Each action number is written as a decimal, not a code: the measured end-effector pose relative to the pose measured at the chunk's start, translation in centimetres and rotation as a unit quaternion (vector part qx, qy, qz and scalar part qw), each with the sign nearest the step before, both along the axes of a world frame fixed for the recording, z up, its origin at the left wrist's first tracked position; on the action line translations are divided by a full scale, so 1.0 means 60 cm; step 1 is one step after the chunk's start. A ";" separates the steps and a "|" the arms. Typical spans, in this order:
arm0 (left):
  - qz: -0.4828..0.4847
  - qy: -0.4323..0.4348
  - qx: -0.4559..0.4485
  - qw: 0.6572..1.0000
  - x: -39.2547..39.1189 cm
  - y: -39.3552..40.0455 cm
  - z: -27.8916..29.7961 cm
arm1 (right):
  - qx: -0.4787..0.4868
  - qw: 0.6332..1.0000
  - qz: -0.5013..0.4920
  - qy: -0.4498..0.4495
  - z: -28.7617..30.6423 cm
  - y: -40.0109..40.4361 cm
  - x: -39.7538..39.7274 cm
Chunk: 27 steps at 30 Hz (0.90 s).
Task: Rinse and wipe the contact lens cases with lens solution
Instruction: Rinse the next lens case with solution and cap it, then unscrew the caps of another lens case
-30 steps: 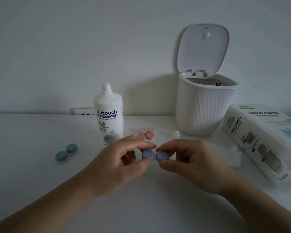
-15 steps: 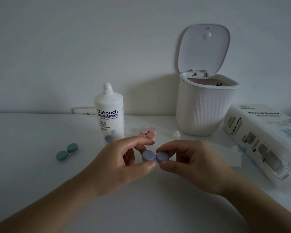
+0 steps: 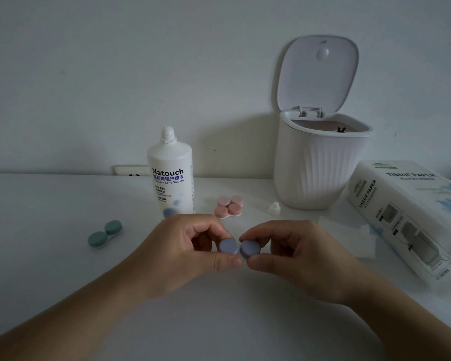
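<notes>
Purple lens case [image 3: 239,248] | between both hands | left hand [image 3: 182,252], right hand [image 3: 294,254] each pinch one cap

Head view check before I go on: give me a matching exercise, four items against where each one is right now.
Items:
1. purple contact lens case
2. green contact lens case
3. white lens solution bottle
4. white ribbed bin

Places:
A. by the wall, lid up
B. lying left on the table
C. pinched between both hands
D. upright behind the left hand

Pairs: 1-C, 2-B, 3-D, 4-A
</notes>
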<state>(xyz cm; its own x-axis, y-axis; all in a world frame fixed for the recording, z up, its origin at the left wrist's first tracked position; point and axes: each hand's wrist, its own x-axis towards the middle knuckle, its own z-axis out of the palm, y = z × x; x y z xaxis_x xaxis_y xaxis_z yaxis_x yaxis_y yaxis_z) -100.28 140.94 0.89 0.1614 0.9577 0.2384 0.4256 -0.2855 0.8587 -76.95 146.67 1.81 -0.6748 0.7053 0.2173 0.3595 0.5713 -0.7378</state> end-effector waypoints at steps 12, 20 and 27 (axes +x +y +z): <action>-0.047 -0.021 -0.037 0.998 -0.007 0.002 -0.001 | 0.007 0.999 0.046 -0.004 -0.005 0.004 0.002; -0.015 0.043 0.004 0.999 -0.005 -0.001 -0.009 | -0.014 1.000 0.026 -0.001 -0.010 0.012 0.001; 0.005 0.164 0.049 0.985 -0.010 -0.002 -0.006 | -0.005 1.000 -0.018 -0.019 -0.016 0.003 -0.013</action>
<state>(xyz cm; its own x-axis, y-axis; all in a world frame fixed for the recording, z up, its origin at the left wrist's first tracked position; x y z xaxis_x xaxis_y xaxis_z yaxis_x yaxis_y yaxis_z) -100.88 140.81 0.53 0.2358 0.9345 0.2667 0.6796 -0.3548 0.6421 -77.75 146.88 0.88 -0.6566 0.7310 0.1858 0.4071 0.5509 -0.7286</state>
